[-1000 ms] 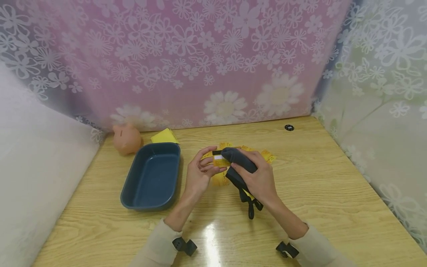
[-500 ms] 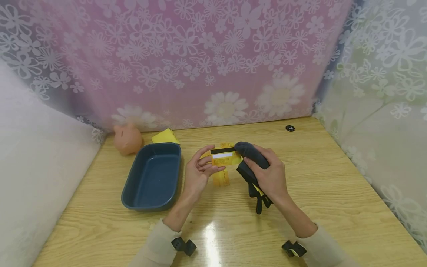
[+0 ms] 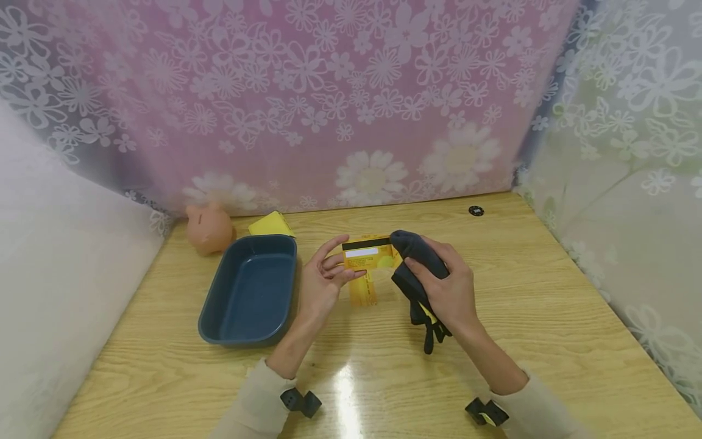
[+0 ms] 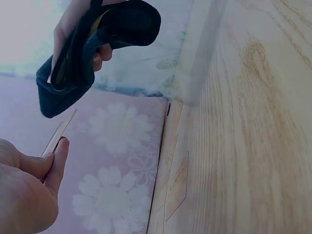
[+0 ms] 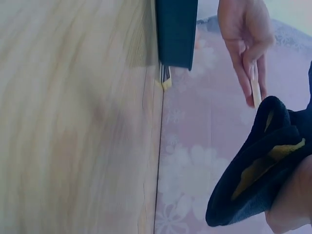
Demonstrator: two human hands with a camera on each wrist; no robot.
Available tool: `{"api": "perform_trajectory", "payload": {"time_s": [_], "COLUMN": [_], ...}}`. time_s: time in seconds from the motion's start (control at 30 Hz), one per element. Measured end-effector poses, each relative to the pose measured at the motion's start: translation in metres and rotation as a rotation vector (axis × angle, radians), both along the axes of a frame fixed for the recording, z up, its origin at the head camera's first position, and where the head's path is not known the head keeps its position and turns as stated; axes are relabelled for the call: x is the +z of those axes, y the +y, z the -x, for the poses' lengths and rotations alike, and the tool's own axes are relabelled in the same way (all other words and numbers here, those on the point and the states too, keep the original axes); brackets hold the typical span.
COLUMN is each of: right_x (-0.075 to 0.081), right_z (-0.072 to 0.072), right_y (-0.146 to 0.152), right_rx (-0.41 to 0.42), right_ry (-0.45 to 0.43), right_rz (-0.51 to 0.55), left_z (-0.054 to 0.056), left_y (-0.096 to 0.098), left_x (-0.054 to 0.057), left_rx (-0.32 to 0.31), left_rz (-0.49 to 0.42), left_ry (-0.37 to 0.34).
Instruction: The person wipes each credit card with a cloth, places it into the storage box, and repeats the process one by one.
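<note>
While left hand point(image 3: 320, 286) pinches card point(image 3: 366, 253), tray point(image 3: 249, 291) bare

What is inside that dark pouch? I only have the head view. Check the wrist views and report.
Observer: The right wrist view looks into the mouth of the pouch, gripped by the right hand. Yellow shows inside; I cannot tell whether it is lining or cards.
Operator: Now tell me whether the card touches the pouch.
Observer: The left wrist view shows the card edge-on, pinched by the left hand, with a thin gap before the pouch.
</note>
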State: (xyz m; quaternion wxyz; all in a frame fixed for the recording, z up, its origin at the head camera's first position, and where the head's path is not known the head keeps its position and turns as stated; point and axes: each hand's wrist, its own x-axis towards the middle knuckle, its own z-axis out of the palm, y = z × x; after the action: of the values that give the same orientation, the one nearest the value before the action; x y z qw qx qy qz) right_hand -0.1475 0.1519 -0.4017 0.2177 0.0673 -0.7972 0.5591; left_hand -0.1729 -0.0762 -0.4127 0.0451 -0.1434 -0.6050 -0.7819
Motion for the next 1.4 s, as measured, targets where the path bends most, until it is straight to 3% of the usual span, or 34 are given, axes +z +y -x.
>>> {"api": "perform_trajectory", "payload": {"time_s": [0.17, 0.47, 0.63, 0.77, 1.07, 1.4], "right_x": [-0.003, -0.004, -0.007, -0.008, -0.009, -0.005], "right_z": [-0.006, -0.01, -0.012, -0.012, -0.01, -0.005], "right_y": [-0.013, -0.036, -0.049, -0.055, -0.051, -0.036], "right_rx": [0.09, 0.18, 0.219, 0.219, 0.171, 0.095], "right_ry": [0.021, 0.037, 0.061, 0.077, 0.046, 0.037], "right_rz": [0.027, 0.033, 0.025, 0.017, -0.007, -0.033], "left_z": [0.0, -0.002, -0.003, -0.004, -0.007, -0.004], "left_y": [0.002, 0.003, 0.004, 0.006, 0.006, 0.007], "left_x": [-0.001, -0.001, -0.002, -0.003, -0.002, -0.002], "left_rx": [0.011, 0.032, 0.059, 0.072, 0.05, -0.025], "left_rz": [0.002, 0.032, 0.098, 0.154, 0.132, -0.013], "left_ry": [0.019, 0.008, -0.002, 0.024, 0.001, -0.016]}}
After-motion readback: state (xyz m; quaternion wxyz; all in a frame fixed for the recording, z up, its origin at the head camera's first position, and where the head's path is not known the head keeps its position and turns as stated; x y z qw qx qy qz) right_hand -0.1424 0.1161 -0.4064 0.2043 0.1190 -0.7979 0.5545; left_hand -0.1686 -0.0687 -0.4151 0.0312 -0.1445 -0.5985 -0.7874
